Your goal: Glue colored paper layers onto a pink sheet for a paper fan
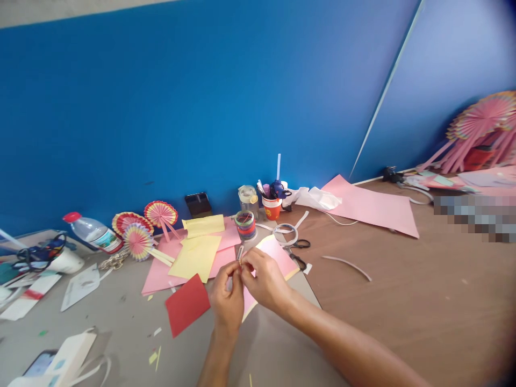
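My left hand (pixel 228 295) and my right hand (pixel 264 277) meet at the middle of the table, their fingertips pinched together. Between the fingertips is something tiny that I cannot make out. Beneath and behind my right hand lies a pink sheet (pixel 278 252) with yellow edges. To the left of my left hand rests a red paper square (pixel 187 305). Yellow paper (pixel 199 257) lies on larger pink sheets (pixel 157 271) behind it. Scissors (pixel 297 260) with black handles and a roll of white tape (pixel 285 234) sit just behind my right hand.
Along the blue partition (pixel 201 107) stand a red cup (pixel 271 208) of tools, a jar of coloured thread (pixel 245 224), a phone (pixel 198 205) and paper rosettes (pixel 138 242). A bottle (pixel 92 232) leans at left. A pink sheet (pixel 374 207) lies at right.
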The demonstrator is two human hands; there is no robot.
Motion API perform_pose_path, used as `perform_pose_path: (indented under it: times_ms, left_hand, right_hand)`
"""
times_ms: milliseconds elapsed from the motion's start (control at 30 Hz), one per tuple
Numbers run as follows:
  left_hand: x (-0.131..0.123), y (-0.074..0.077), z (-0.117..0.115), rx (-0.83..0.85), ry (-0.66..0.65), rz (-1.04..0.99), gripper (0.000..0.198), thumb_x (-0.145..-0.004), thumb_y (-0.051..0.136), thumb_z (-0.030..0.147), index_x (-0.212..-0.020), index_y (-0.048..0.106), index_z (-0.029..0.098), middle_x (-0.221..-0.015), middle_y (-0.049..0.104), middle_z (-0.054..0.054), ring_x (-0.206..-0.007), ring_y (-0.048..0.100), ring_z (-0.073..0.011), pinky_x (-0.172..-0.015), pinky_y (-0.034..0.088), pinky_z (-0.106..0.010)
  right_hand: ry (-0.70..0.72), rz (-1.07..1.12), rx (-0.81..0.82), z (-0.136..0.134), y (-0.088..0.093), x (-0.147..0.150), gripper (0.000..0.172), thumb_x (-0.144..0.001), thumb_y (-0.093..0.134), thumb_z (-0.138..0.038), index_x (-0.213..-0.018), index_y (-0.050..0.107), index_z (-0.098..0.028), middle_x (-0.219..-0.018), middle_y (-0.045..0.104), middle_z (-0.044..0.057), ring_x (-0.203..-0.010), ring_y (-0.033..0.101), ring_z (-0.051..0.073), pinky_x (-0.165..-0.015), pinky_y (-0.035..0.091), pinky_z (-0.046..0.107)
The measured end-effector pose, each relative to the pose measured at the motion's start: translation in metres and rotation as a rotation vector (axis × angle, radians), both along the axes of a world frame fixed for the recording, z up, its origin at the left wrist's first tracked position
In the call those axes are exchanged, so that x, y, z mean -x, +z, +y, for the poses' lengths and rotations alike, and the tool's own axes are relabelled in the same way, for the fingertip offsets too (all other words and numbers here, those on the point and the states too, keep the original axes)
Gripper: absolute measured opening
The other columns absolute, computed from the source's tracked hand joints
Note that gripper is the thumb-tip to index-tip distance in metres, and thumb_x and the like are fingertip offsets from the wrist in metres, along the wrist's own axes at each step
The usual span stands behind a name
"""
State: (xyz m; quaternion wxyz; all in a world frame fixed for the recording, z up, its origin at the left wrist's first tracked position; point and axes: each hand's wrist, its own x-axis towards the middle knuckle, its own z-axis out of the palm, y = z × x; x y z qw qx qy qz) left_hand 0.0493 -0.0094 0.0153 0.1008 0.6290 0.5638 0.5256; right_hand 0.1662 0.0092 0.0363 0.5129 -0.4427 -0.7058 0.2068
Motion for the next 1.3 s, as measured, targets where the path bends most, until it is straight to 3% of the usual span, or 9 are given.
perform_pose_path:
  times_ms: [133, 400, 567, 833, 967, 1167, 1300]
  left_hand:
    - [0.0, 0.0, 0.0, -0.009, 0.001, 0.003, 0.016, -0.085, 0.053, 0.025, -0.087, 0.068, 0.019, -0.078, 0.072, -0.003, -0.069, 0.068, -0.0162, -0.068, 0.055, -0.028]
    - [0.0, -0.002, 0.003, -0.199, -0.024, 0.099, 0.013, -0.086, 0.054, 0.018, -0.091, 0.066, 0.02, -0.085, 0.071, -0.004, -0.078, 0.068, -0.0148, -0.071, 0.055, -0.025]
    - [-0.002, -0.002, 0.003, -0.312, -0.029, 0.143, 0.016, -0.086, 0.053, 0.012, -0.094, 0.065, 0.019, -0.089, 0.071, -0.006, -0.083, 0.068, -0.0155, -0.074, 0.055, -0.026]
    - [-0.003, 0.001, 0.001, -0.215, -0.033, 0.102, 0.014, -0.087, 0.052, 0.014, -0.089, 0.064, 0.019, -0.085, 0.071, -0.005, -0.08, 0.068, -0.0149, -0.071, 0.056, -0.025]
    - [-0.003, 0.0, 0.001, -0.199, -0.031, 0.111, 0.015, -0.087, 0.051, 0.015, -0.09, 0.065, 0.02, -0.086, 0.072, -0.005, -0.08, 0.068, -0.0154, -0.071, 0.056, -0.026]
    - [-0.003, -0.003, 0.003, -0.313, -0.047, 0.154, 0.018, -0.086, 0.05, 0.012, -0.092, 0.066, 0.019, -0.089, 0.072, -0.006, -0.085, 0.068, -0.0163, -0.076, 0.056, -0.029]
    - [-0.004, 0.001, 0.001, -0.213, -0.052, 0.092, 0.016, -0.087, 0.051, 0.014, -0.091, 0.065, 0.019, -0.087, 0.071, -0.005, -0.082, 0.068, -0.0154, -0.073, 0.055, -0.027]
  right_hand:
    - [0.029, 0.026, 0.032, -0.001, 0.003, -0.001, 0.014, -0.073, 0.046, -0.01, -0.065, 0.047, -0.02, -0.068, 0.053, 0.001, -0.062, 0.049, 0.014, -0.057, 0.036, 0.025]
    - [0.098, 0.225, 0.395, -0.001, 0.011, -0.002, 0.013, -0.073, 0.047, -0.012, -0.067, 0.057, -0.019, -0.07, 0.061, 0.0, -0.067, 0.056, 0.014, -0.063, 0.042, 0.024]
    - [0.042, 0.178, 0.366, -0.001, 0.01, -0.001, 0.012, -0.072, 0.048, -0.013, -0.063, 0.054, -0.019, -0.067, 0.058, 0.0, -0.065, 0.053, 0.014, -0.061, 0.04, 0.024]
    - [0.174, 0.363, 0.502, 0.005, 0.01, -0.006, 0.008, -0.066, 0.046, -0.015, -0.061, 0.052, -0.019, -0.062, 0.054, -0.003, -0.059, 0.049, 0.012, -0.056, 0.039, 0.022]
    - [0.158, 0.355, 0.505, 0.003, 0.014, -0.007, 0.01, -0.066, 0.045, -0.015, -0.061, 0.053, -0.02, -0.061, 0.056, -0.003, -0.059, 0.05, 0.012, -0.055, 0.039, 0.022]
    - [0.122, 0.314, 0.492, 0.002, 0.013, -0.006, 0.009, -0.066, 0.046, -0.015, -0.059, 0.049, -0.02, -0.059, 0.054, -0.003, -0.057, 0.048, 0.011, -0.052, 0.038, 0.021]
    - [0.169, 0.348, 0.511, 0.004, 0.011, -0.006, 0.006, -0.064, 0.044, -0.016, -0.061, 0.048, -0.02, -0.06, 0.051, -0.004, -0.057, 0.046, 0.011, -0.054, 0.036, 0.022]
